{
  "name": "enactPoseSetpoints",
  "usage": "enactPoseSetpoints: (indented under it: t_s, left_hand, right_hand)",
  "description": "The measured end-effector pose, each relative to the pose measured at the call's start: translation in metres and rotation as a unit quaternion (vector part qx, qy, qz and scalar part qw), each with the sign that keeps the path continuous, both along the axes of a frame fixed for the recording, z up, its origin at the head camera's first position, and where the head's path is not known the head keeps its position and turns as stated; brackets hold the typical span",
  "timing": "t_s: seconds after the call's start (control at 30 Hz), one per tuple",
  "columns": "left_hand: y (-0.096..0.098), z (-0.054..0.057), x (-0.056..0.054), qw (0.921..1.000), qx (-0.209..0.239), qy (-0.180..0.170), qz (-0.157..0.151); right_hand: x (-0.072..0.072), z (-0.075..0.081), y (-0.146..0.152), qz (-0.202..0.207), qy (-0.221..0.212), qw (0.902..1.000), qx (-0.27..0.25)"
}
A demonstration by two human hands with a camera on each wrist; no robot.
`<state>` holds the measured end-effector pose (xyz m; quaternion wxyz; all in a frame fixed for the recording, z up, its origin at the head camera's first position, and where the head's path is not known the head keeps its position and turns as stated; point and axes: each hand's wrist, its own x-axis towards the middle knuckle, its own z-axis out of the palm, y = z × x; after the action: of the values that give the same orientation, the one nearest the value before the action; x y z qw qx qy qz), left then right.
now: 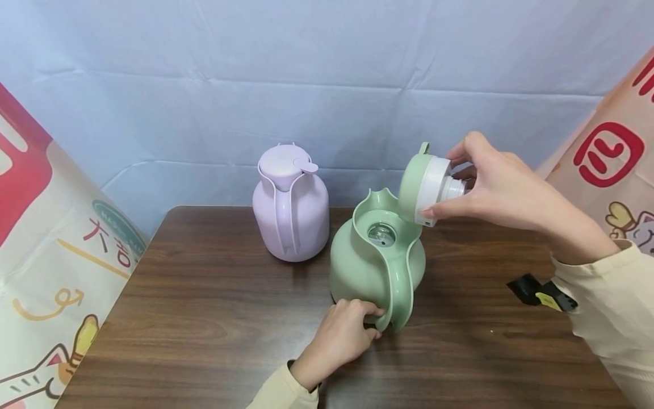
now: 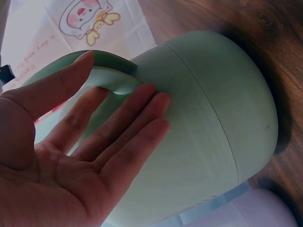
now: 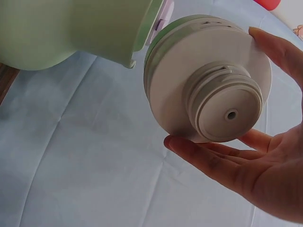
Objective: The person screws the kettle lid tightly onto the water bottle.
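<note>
A pale green vacuum jug (image 1: 352, 267) stands uncapped on the table, its round mouth showing. My left hand (image 1: 342, 335) is at the lower end of the jug's handle (image 1: 401, 289), thumb and index finger on either side of it. In the left wrist view, the other fingers (image 2: 137, 146) lie extended along the jug's body. My right hand (image 1: 511, 187) holds the jug's lid (image 1: 414, 187) by its edge, tipped sideways just above and right of the mouth. The right wrist view shows the lid's white underside with a threaded stopper (image 3: 229, 111).
A lilac jug (image 1: 291, 216) with its lid on stands behind and left of the green one. Printed banners (image 1: 56, 267) flank the wooden table (image 1: 204, 318), and a pale cloth (image 1: 306, 74) hangs behind it. A black strap (image 1: 526, 288) sticks out by the right sleeve.
</note>
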<state>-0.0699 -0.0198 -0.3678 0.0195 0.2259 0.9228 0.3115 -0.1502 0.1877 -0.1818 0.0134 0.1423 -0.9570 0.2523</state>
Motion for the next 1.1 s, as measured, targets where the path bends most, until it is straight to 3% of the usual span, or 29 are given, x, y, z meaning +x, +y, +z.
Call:
enactPoseSetpoints:
  t_s: [0.53, 1.1]
  left_hand:
    - [-0.001, 0.0, 0.0, 0.9999, 0.004, -0.017, -0.001]
    - [-0.001, -0.001, 0.0, 0.9998, 0.012, -0.016, -0.004]
  right_hand:
    - [-0.001, -0.012, -0.025, 0.038, -0.016, 0.9989, -0.021]
    - [-0.002, -0.027, -0.033, 0.047, -0.023, 0.9984, -0.023]
